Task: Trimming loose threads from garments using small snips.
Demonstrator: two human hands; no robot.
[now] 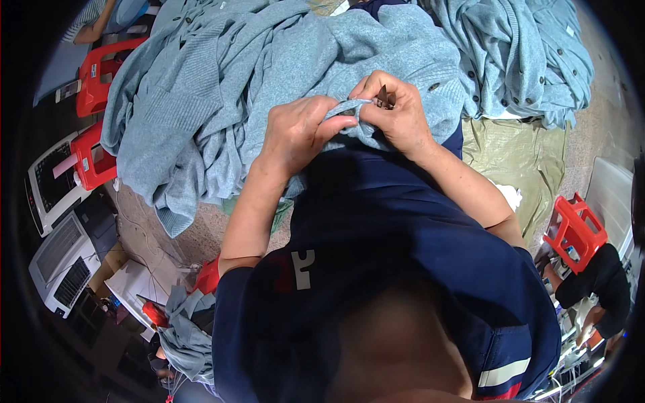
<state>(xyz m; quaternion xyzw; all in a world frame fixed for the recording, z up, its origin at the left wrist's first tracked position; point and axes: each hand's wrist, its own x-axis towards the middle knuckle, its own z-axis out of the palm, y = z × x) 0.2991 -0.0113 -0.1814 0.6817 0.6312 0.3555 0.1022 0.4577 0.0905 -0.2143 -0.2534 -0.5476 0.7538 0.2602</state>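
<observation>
The left hand [295, 131] and right hand [400, 114] are close together, each pinching the folded edge [347, 106] of a light-blue knit cardigan [396, 43]. The edge spans the gap, its long axis running hand to hand. The right hand also carries small, pointed metal snips [384, 98]. Soft, heathered fabric extends beyond both hands; an oval dark button [433, 87] lies just right of the right hand.

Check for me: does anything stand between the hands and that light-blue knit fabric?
Nothing visible does: the left hand and right hand both pinch the light-blue knit fabric. The small dark snips sit in the right hand, beside the fabric.
</observation>
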